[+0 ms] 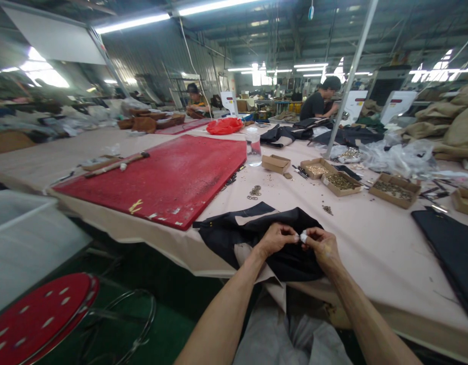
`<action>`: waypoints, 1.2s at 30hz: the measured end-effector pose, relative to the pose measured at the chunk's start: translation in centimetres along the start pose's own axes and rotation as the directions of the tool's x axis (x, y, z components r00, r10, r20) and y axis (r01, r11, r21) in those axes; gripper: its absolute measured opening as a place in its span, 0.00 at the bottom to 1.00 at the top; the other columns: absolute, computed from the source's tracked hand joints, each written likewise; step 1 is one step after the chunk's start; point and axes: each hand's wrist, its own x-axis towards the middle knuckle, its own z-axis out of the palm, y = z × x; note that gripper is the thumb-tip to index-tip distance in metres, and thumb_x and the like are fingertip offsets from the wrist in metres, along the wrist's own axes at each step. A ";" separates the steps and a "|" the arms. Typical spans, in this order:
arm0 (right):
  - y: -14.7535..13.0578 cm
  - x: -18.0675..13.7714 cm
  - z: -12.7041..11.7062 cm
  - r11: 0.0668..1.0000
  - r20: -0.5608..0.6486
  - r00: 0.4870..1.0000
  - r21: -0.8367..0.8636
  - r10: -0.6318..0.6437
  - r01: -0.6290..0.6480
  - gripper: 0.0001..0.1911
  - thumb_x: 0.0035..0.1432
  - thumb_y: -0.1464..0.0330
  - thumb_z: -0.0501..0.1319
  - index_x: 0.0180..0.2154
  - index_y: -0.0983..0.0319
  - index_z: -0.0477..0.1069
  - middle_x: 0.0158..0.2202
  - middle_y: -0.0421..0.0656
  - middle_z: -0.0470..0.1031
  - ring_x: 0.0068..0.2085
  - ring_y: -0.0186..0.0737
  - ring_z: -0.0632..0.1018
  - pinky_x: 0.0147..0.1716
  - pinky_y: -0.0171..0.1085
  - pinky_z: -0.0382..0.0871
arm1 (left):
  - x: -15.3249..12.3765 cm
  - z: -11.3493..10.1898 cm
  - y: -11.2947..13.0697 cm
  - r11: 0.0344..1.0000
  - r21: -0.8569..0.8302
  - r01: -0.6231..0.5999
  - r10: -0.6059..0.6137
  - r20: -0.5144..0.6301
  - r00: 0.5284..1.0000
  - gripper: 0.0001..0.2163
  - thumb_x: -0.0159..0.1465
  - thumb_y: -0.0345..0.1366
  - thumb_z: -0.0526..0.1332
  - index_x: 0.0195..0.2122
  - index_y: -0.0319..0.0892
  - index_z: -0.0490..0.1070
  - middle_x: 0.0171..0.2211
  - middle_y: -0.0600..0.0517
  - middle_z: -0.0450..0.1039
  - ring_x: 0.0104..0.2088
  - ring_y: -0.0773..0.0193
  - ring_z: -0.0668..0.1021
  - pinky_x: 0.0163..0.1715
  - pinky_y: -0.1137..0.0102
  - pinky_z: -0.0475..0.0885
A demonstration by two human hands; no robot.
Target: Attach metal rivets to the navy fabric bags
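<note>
Black fabric piece with beige patches lies bunched at the table's front edge, partly hanging over it. Above its right part, my left hand is closed in a pinch, fingertips pointing right. Facing it, my right hand is also pinched, almost touching the left fingertips. Something small and white shows at the right fingertips; whether it is a held piece or a finger wrapping, I cannot tell. What the fingers pinch is too small to make out. Just beyond the fabric lie several metal rings or buckles.
To the left lies a red board with a hammer on it. Cardboard boxes of small metal parts and a plastic jar stand behind. A dark panel is at right; a red stool sits lower left. A co-worker is across.
</note>
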 end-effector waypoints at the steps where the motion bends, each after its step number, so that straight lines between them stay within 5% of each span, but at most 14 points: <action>1: -0.1 -0.1 0.1 1.000 -0.002 1.000 0.000 -0.007 0.007 0.17 0.43 0.60 0.72 0.33 0.64 0.77 0.25 0.41 0.77 0.22 0.35 0.75 0.24 0.34 0.71 | 0.0 0.1 0.0 1.000 -0.008 0.008 -0.008 -0.012 1.000 0.10 0.52 0.38 0.69 0.30 0.35 0.79 0.26 0.51 0.76 0.29 0.66 0.74 0.36 0.71 0.67; 9: -0.2 -0.5 0.1 0.992 -0.044 0.994 -0.089 -0.097 0.093 0.16 0.48 0.60 0.67 0.36 0.65 0.77 0.27 0.44 0.78 0.25 0.39 0.76 0.27 0.37 0.72 | 0.3 0.5 0.0 0.999 -0.037 0.019 -0.022 -0.102 0.995 0.08 0.50 0.35 0.68 0.28 0.36 0.80 0.25 0.51 0.77 0.29 0.65 0.75 0.36 0.70 0.67; 12: 0.4 -0.6 0.0 0.953 -0.083 0.977 -0.253 -0.195 0.169 0.15 0.52 0.63 0.62 0.39 0.63 0.78 0.33 0.46 0.80 0.32 0.43 0.79 0.35 0.41 0.74 | 0.1 0.5 0.3 0.996 -0.092 0.006 -0.018 -0.132 0.991 0.08 0.50 0.35 0.68 0.28 0.36 0.79 0.25 0.49 0.78 0.29 0.63 0.77 0.38 0.68 0.68; 15: 0.6 -1.0 0.4 0.797 0.081 0.959 -0.539 -0.273 0.272 0.14 0.50 0.66 0.63 0.40 0.61 0.80 0.39 0.48 0.80 0.40 0.49 0.78 0.44 0.46 0.72 | -0.2 0.5 0.6 0.987 -0.157 -0.008 -0.020 -0.174 0.985 0.09 0.49 0.36 0.69 0.29 0.35 0.79 0.25 0.49 0.78 0.29 0.62 0.77 0.39 0.67 0.69; 18: 0.5 -1.4 1.1 0.683 0.258 0.924 -0.623 -0.282 0.382 0.14 0.48 0.70 0.63 0.39 0.59 0.81 0.45 0.49 0.78 0.47 0.51 0.77 0.50 0.46 0.69 | -0.3 0.4 0.5 0.968 -0.252 -0.022 -0.027 -0.190 0.981 0.09 0.49 0.36 0.69 0.29 0.35 0.79 0.25 0.49 0.78 0.28 0.63 0.77 0.39 0.66 0.70; 22: 0.5 -1.5 1.2 0.747 0.272 0.917 -0.534 -0.291 0.395 0.11 0.49 0.72 0.61 0.34 0.58 0.80 0.43 0.46 0.79 0.47 0.48 0.77 0.49 0.43 0.69 | -0.1 0.1 0.2 0.944 -0.330 -0.031 -0.030 -0.179 0.983 0.10 0.48 0.35 0.70 0.30 0.34 0.78 0.25 0.48 0.77 0.29 0.62 0.77 0.40 0.66 0.70; 27: -0.4 -1.4 -0.1 0.874 0.183 0.968 -0.425 -0.173 0.236 0.11 0.54 0.64 0.62 0.37 0.59 0.81 0.36 0.43 0.81 0.38 0.46 0.78 0.39 0.40 0.71 | 0.0 -0.4 0.2 0.950 -0.314 -0.004 -0.028 -0.097 0.995 0.11 0.48 0.37 0.71 0.29 0.33 0.77 0.27 0.47 0.77 0.29 0.64 0.75 0.39 0.67 0.68; 36: -2.3 -1.7 -0.8 0.939 0.173 0.980 -0.311 -0.095 0.146 0.10 0.50 0.61 0.65 0.32 0.60 0.80 0.27 0.41 0.79 0.34 0.44 0.77 0.36 0.38 0.70 | -0.1 -0.4 1.0 0.994 -0.036 0.100 -0.097 0.065 0.993 0.10 0.49 0.37 0.69 0.30 0.35 0.78 0.26 0.52 0.74 0.28 0.68 0.72 0.36 0.70 0.64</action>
